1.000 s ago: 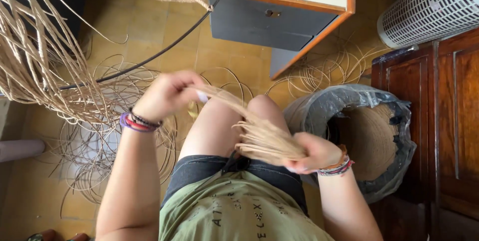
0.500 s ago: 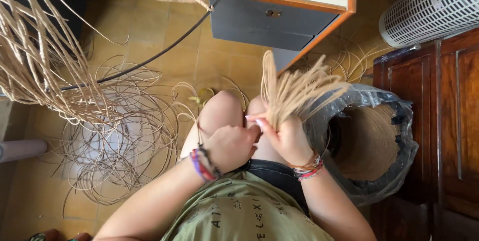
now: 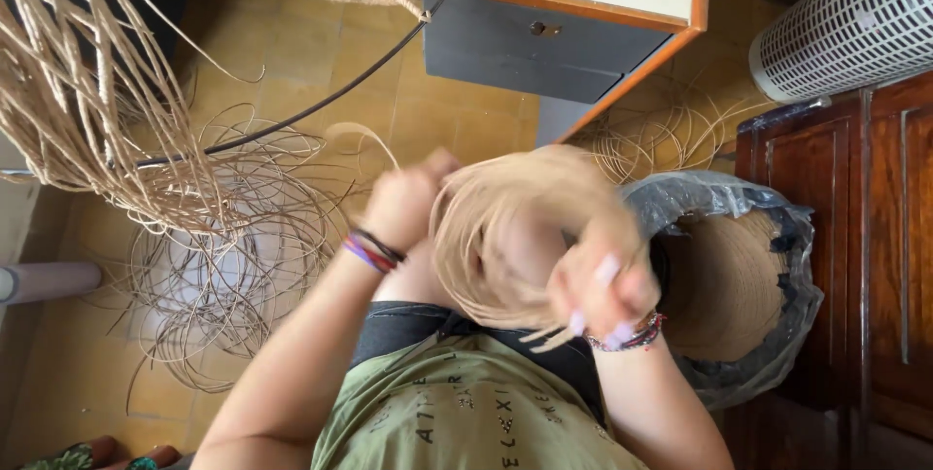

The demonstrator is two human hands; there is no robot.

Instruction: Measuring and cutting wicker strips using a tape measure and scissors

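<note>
Pale tan straw bundle [image 3: 505, 237] bent into a blurred loop, gripped in left hand [image 3: 403, 203] and right hand [image 3: 603, 280]

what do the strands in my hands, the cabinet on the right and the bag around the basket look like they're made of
Strands: pale tan, thin, bending into loops between the left hand and right hand, so probably dried plant fibre such as raffia or reed; blurred here. Cabinet: dark reddish wood, with panelled doors and a glossy varnish sheen. Bag: thin clear plastic, crinkled, with shiny highlights.
</note>
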